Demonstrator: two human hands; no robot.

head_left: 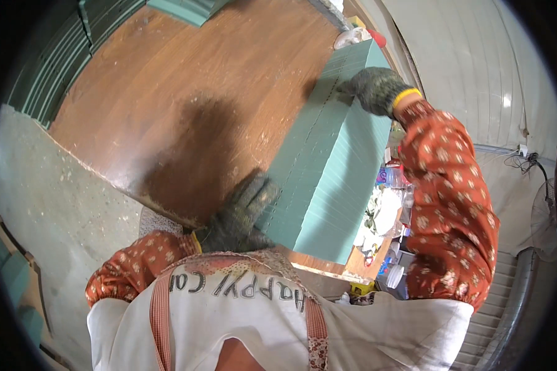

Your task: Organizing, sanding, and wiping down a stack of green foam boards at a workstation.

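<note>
We see a tall stack of green sheets (pixel 328 161) standing on a brown wooden table (pixel 185 99). The stack runs from near us to far away, on the right side of the table.

The left hand (pixel 241 213) wears a dark glove. It lies flat on the near end of the stack, on its left side. Its fingers are spread wide and press on the green edge. They do not wrap around anything.

The right hand (pixel 377 89) wears a dark glove too, with a yellow cuff. It sits on the far end of the stack, at the top. Its fingers curl over the top edge and grip it. So the two hands are well apart, one at each end of the stack.

Both arms have red sleeves with small pale flowers. We also see a white apron (pixel 278 328) at the bottom.

More green stacks (pixel 56 68) stand far to the left, past the table. Another green pile (pixel 189 9) is at the far edge. To the right, below the table, lie bottles and other small things (pixel 387 216), too jumbled to tell apart.
</note>
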